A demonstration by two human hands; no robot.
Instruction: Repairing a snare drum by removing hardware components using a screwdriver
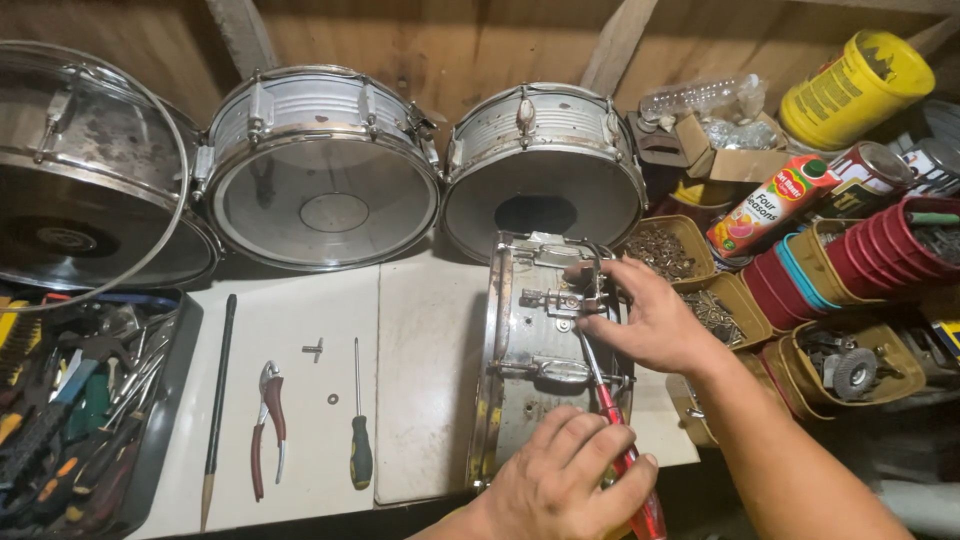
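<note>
A snare drum (545, 350) is laid on its side on the bench (300, 400), directly under both hands. A red-handled screwdriver (615, 425) is gripped in the clenched fingers of the left hand (565, 485), its shaft running up from them to the metal fitting (565, 300) on the shell. That fitting is pinched at the top by the fingers (585, 270) of the right hand (655, 325). Well to the left of the fingers, pliers (268, 425) and a second screwdriver (359, 425) are laid flat. Beyond the fingertips, two drums (430, 165) are propped against the wall.
</note>
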